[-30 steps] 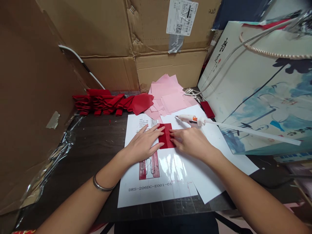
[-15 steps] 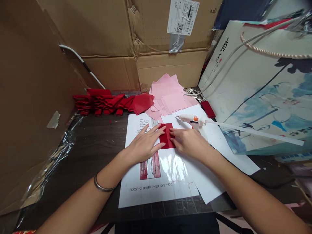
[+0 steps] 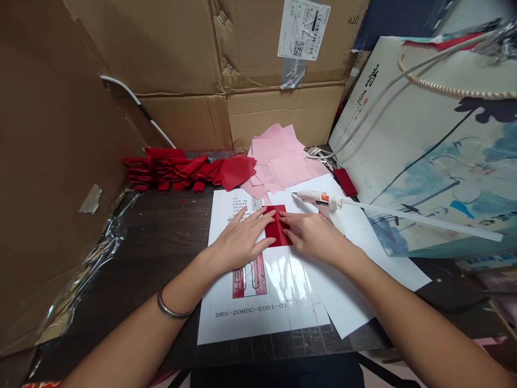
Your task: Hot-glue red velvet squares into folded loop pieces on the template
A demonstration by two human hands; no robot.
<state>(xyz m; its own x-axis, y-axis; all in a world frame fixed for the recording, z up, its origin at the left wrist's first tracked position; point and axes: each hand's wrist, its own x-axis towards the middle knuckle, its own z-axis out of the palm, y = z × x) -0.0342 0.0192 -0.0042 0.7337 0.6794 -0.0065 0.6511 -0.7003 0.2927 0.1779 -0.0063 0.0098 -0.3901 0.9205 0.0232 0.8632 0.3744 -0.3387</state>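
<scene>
The left hand (image 3: 240, 240) lies palm-down, fingers spread, its tips on the red piece (image 3: 278, 229) atop the printed sheet (image 3: 242, 330); the half-curled right hand (image 3: 314, 234) touches the piece's right side, whether pinching unclear.

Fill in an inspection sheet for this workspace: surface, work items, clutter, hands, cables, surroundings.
Surface: dark table, bearing a printed sheet and a plain white sheet.
Work items: creased red piece between the hands; glue gun lying just beyond the right hand.
Clutter: red pile at back left, pink papers at back centre, metal pieces beside them.
Hands: left hand spread, fingertips on the red piece's left part; right hand's fingertips on its right part, grip unclear.
Cables: white cable at left; grey cable across the paper bag.
Surroundings: cardboard behind and left; paper bag at right.
</scene>
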